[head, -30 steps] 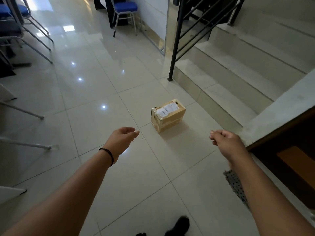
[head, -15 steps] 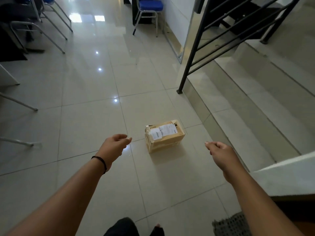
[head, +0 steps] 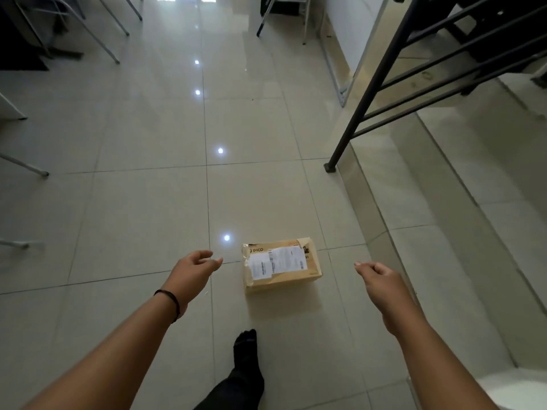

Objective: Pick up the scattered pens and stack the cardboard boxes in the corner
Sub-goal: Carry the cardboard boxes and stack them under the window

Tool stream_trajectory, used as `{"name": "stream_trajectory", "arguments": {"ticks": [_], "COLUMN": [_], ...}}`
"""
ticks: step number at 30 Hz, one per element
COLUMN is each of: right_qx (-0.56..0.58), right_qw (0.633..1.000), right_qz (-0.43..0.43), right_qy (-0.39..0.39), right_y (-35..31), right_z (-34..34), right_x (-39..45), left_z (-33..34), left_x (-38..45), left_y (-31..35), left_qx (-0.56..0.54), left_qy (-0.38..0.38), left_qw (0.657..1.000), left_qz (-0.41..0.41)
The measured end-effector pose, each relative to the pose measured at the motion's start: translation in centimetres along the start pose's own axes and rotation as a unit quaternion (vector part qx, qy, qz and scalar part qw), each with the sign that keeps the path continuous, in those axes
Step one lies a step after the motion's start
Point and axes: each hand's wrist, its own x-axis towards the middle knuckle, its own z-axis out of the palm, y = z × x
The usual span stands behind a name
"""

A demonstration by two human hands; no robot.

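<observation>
The floor is laid with large, glossy pale tiles, on which small bright spots of ceiling light are mirrored in a line. Along the right side, pale tiled stairs are bordered by a dark metal railing, whose post is fixed at the foot of the lowest step. Metal chair legs are seen at the upper left and top centre, and a white wall is met beyond the railing.
</observation>
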Motion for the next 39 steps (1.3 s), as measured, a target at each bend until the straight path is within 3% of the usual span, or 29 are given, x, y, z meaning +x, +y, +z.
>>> {"name": "stream_trajectory", "arguments": {"ticks": [8, 18, 26, 39], "right_qx": [-0.016, -0.122, -0.185, -0.077], "right_qw": [0.998, 0.974, 0.959, 0.965], "right_qz": [0.05, 0.125, 0.147, 0.195], "right_qy": [-0.039, -0.143, -0.154, -0.155], "right_y": [0.4, 5.8, 10.5, 16.4], "right_z": [2.2, 7.3, 10.1, 19.2], "right_x": [13.2, 28.0, 37.2, 46.1], "left_z": [4.3, 10.5, 15.2, 18.0], "left_x": [9.0, 17.9, 25.5, 37.4], "left_y": [0.1, -6.1, -10.2, -18.0], "left_qx": [0.004, -0.011, 0.019, -0.016], "left_qy": [0.034, 0.095, 0.101, 0.101], "left_qw": [0.997, 0.976, 0.97, 0.972], "left_qz": [-0.076, -0.196, -0.221, -0.21]}}
